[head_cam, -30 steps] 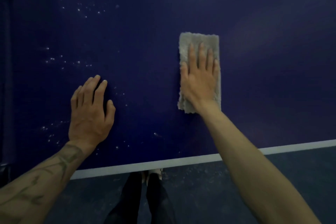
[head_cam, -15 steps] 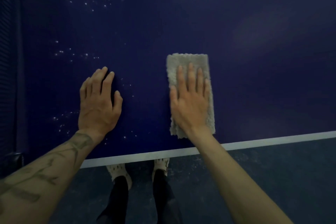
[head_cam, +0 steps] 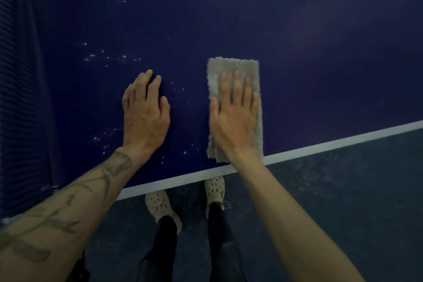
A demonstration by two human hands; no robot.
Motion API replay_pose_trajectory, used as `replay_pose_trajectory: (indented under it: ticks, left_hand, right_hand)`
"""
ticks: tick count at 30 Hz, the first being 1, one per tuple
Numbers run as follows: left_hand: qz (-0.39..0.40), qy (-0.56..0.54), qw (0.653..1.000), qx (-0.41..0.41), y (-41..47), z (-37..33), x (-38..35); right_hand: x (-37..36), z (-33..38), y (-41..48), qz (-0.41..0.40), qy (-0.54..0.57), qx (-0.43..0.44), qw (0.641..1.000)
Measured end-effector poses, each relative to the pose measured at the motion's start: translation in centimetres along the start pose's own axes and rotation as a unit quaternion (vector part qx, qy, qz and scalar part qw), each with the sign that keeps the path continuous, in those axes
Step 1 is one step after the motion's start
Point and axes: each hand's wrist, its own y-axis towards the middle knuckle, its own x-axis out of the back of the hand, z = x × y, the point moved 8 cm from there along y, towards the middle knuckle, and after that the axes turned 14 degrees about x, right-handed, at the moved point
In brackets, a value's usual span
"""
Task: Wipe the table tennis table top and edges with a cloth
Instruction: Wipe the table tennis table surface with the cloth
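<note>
The dark blue table tennis table top [head_cam: 320, 52] fills most of the view, with a white line [head_cam: 332, 144] along its near edge. A folded grey cloth [head_cam: 231, 68] lies flat on it, its near end at the white line. My right hand [head_cam: 233, 117] presses flat on the cloth with straight fingers. My left hand [head_cam: 144, 112] rests palm down on the bare table top, a short way left of the cloth. Small white specks [head_cam: 107, 57] dot the surface left of and beyond my left hand.
The dark net [head_cam: 20, 98] runs along the left side of the table. Below the edge lies a dark speckled floor [head_cam: 343, 190], where my feet in pale perforated shoes [head_cam: 160, 208] stand close to the table.
My right hand has drawn the cloth toward me, from the middle of the table down to the white edge line. My left hand has stayed planted on the table top.
</note>
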Motion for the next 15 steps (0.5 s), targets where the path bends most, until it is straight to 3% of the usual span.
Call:
replay_pose_trajectory:
  ticks: [3,6,12,15]
  left_hand:
    - [-0.005,0.005,0.999,-0.041,0.4,1.1,1.6]
    - [-0.011,0.024,0.999,-0.041,1.6,3.3,3.2]
    - [-0.022,0.08,0.995,-0.046,4.8,6.6,4.4]
    - [-0.021,0.084,0.995,-0.042,5.3,7.1,3.9]
  right_hand:
    - [-2.0,7.3,-2.8,0.005,-0.006,0.12,0.993]
    - [-2.4,8.0,-6.0,0.036,-0.003,0.199,0.979]
    - [0.1,1.5,0.0,0.006,-0.011,-0.024,1.0]
    - [-1.4,6.5,3.0,-0.007,0.009,-0.012,1.0]
